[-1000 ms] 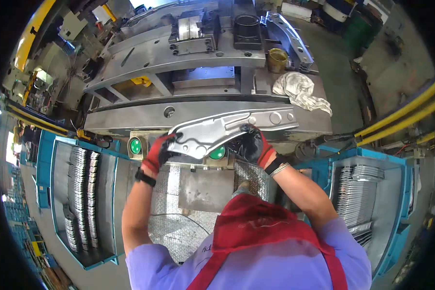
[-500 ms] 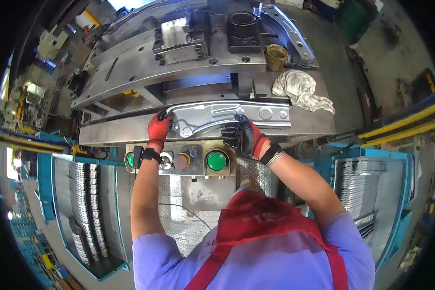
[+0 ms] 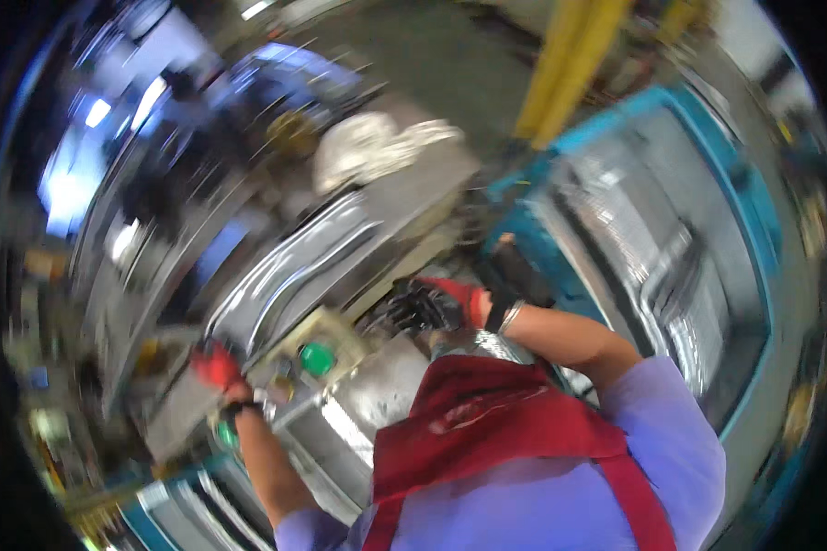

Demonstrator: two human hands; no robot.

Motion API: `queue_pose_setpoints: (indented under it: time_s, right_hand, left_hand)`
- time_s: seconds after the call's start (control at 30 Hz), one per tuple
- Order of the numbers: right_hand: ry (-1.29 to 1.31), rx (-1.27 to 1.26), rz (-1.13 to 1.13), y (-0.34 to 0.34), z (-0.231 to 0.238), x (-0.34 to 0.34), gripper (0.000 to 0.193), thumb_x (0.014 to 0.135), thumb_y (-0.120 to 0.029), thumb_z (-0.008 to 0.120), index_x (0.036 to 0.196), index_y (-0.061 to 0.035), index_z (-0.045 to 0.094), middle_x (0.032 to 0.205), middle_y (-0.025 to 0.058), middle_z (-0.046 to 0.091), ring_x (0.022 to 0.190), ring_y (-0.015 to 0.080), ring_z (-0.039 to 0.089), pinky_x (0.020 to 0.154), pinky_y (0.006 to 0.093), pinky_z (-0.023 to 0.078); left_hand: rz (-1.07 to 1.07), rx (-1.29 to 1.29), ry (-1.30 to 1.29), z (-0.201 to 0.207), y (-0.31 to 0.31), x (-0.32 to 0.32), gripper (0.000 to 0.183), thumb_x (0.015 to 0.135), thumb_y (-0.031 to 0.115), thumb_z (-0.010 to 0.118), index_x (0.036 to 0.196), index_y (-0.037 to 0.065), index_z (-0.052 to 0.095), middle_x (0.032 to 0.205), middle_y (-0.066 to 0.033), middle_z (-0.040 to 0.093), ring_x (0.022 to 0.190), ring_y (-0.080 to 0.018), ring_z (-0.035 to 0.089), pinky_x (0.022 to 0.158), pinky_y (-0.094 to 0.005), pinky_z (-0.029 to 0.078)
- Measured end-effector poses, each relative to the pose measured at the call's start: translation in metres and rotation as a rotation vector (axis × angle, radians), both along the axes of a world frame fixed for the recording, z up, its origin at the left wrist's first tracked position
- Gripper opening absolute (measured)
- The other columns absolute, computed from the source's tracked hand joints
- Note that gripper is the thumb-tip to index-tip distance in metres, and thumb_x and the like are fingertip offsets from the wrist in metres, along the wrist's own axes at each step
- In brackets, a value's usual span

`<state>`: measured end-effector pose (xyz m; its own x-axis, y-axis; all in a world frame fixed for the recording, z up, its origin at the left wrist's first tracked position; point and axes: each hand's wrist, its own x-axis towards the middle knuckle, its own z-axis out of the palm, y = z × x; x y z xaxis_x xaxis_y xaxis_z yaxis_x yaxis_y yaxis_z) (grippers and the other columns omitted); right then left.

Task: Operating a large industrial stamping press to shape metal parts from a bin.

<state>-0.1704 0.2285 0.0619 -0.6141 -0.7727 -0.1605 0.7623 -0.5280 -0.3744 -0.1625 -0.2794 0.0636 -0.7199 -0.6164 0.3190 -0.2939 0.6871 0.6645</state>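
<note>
A long pressed sheet-metal part (image 3: 289, 259), silvery with raised ribs, lies along the front of the grey steel bench. My left hand (image 3: 219, 365), in a red and black glove, is at the part's near left end; blur hides its fingers and whether they grip it. My right hand (image 3: 429, 306), gloved the same way, is off the part, in front of the bench and right of the green push button (image 3: 317, 358). Its dark fingers look bent but are smeared, and I cannot make out anything in them.
The button box (image 3: 345, 340) sits at the bench front. A crumpled white rag (image 3: 368, 151) and a yellowish pot (image 3: 292, 133) are on the bench. To the right stands a teal-framed bin (image 3: 764, 275) with stacked metal parts, near yellow rails (image 3: 570, 69). Another teal bin (image 3: 147, 500) is lower left.
My view has swung to the right, bringing the right bin closer to the middle. My right hand has come away from the metal part; my left stays by its left end.
</note>
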Motion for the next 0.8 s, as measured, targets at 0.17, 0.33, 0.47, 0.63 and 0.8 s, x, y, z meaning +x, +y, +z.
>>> queue_pose_setpoints:
  time_s: [0.17, 0.33, 0.47, 0.63, 0.8]
  right_hand:
    - [0.019, 0.190, -0.477, 0.126, -0.061, 0.071, 0.037, 0.093, -0.028, 0.048, 0.121, -0.0045, 0.050, 0.109, 0.0124, 0.060, 0.096, 0.0247, 0.059, 0.081, 0.0354, 0.049]
    - [-0.120, 0.941, -0.934, 0.228, -0.065, 0.183, 0.037, 0.088, -0.036, 0.054, 0.108, -0.0047, 0.057, 0.096, 0.0084, 0.063, 0.082, 0.0187, 0.060, 0.069, 0.0309, 0.048]
    - [-0.191, 1.456, -1.283, 0.309, -0.106, 0.295, 0.035, 0.084, -0.031, 0.058, 0.107, -0.0044, 0.058, 0.097, 0.0124, 0.064, 0.085, 0.0224, 0.061, 0.073, 0.0329, 0.047]
    - [-0.318, 2.089, -1.186, 0.361, -0.106, 0.405, 0.030, 0.083, -0.032, 0.057, 0.094, -0.0044, 0.059, 0.091, 0.0186, 0.062, 0.086, 0.0342, 0.059, 0.076, 0.0408, 0.046]
    - [-0.643, 2.260, -0.864, 0.363, -0.138, 0.464, 0.036, 0.082, -0.041, 0.055, 0.085, -0.0053, 0.059, 0.080, 0.0153, 0.063, 0.081, 0.0358, 0.058, 0.072, 0.0442, 0.044]
  left_hand:
    - [-0.189, 0.043, 0.380, 0.087, 0.182, 0.003, 0.049, 0.086, 0.021, 0.061, 0.127, 0.000, 0.045, 0.126, -0.0171, 0.047, 0.114, -0.0307, 0.047, 0.095, -0.0403, 0.039]
    - [-0.779, 0.458, -0.009, 0.036, 0.343, -0.005, 0.044, 0.085, 0.012, 0.061, 0.125, -0.001, 0.047, 0.119, -0.0101, 0.053, 0.105, -0.0201, 0.051, 0.092, -0.0325, 0.040]
    - [-1.219, 0.669, -0.506, 0.067, 0.515, 0.039, 0.042, 0.084, 0.013, 0.063, 0.123, 0.002, 0.051, 0.116, -0.0077, 0.056, 0.101, -0.0159, 0.053, 0.088, -0.0285, 0.042]
    - [-1.551, 0.753, -0.738, -0.008, 0.633, 0.062, 0.047, 0.081, 0.024, 0.067, 0.120, 0.002, 0.052, 0.105, -0.0067, 0.060, 0.094, -0.0122, 0.054, 0.080, -0.0248, 0.043]
    - [-1.534, 0.651, -1.086, -0.063, 0.768, 0.085, 0.044, 0.084, 0.029, 0.063, 0.119, 0.005, 0.051, 0.099, -0.0024, 0.059, 0.085, -0.0123, 0.056, 0.075, -0.0282, 0.047]
